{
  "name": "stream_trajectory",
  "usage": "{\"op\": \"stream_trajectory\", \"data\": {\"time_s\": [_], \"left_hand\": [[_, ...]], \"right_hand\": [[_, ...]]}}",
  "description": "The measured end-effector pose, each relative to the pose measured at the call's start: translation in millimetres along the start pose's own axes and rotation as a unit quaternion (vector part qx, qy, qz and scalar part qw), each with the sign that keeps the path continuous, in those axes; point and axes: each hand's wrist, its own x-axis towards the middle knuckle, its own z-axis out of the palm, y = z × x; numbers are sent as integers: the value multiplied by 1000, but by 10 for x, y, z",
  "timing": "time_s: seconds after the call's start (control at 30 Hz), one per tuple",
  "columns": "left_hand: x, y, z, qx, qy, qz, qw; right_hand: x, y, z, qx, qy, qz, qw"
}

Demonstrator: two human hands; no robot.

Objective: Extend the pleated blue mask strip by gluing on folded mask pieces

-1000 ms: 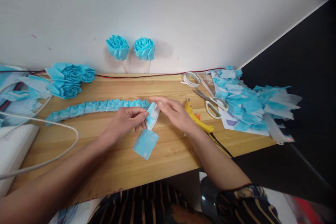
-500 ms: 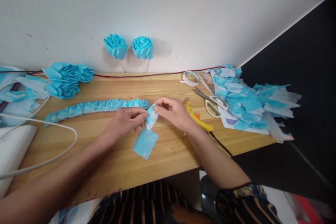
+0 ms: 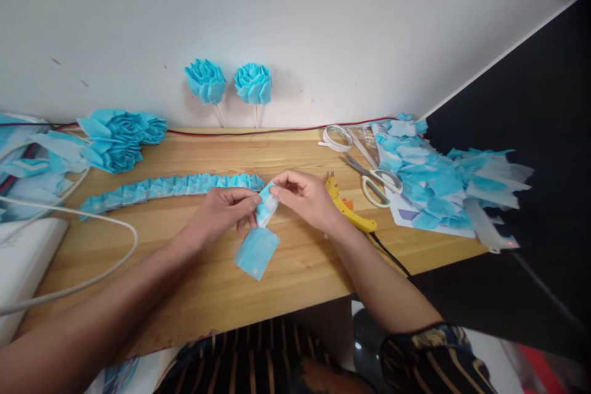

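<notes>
A small folded piece of blue-and-white paper is pinched between both hands above the table. My left hand grips its left edge with thumb and fingers. On the upper right edge, my right hand pinches it. Just below lies a flat blue paper square on the wood. Behind the hands runs a long row of overlapping folded blue pieces, its right end close to my fingers. A yellow glue gun rests beside my right wrist.
White-handled scissors and a tape roll lie right of the hands. A heap of blue paper pieces covers the table's right end. Blue paper flowers lie at left; two stemmed flowers stand by the wall. A white cable loops at left.
The view has shifted very slightly. Both hands keep the same pinch on the folded paper, with no other visible movement.
</notes>
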Motion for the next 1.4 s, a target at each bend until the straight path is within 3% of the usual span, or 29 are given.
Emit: {"op": "stream_trajectory", "data": {"time_s": [0.13,0.37,0.67,0.83,1.0,1.17,1.3,1.4], "left_hand": [[-8,16,8,20,21,1,1000],[14,3,-11,-48,27,-14,998],[14,-32,-11,-183,1,-28,983],[20,-24,-12,-154,6,-25,988],[22,-36,-14,-90,57,-10,994],[22,-55,-19,-108,110,14,988],[15,-24,-10,-108,122,18,986],[-3,20,10,-94,120,26,988]], "right_hand": [[-21,-16,7,-75,27,-50,996],[-9,0,-55,-202,1,-248,948],[12,26,-75,-243,-3,-288,926],[17,27,-74,-254,-5,-285,924],[-2,22,-60,-233,-10,-260,937],[-43,3,-56,-155,17,-166,974],[-42,3,-31,-3,27,-45,999],[-22,33,22,154,-22,40,987]]}}
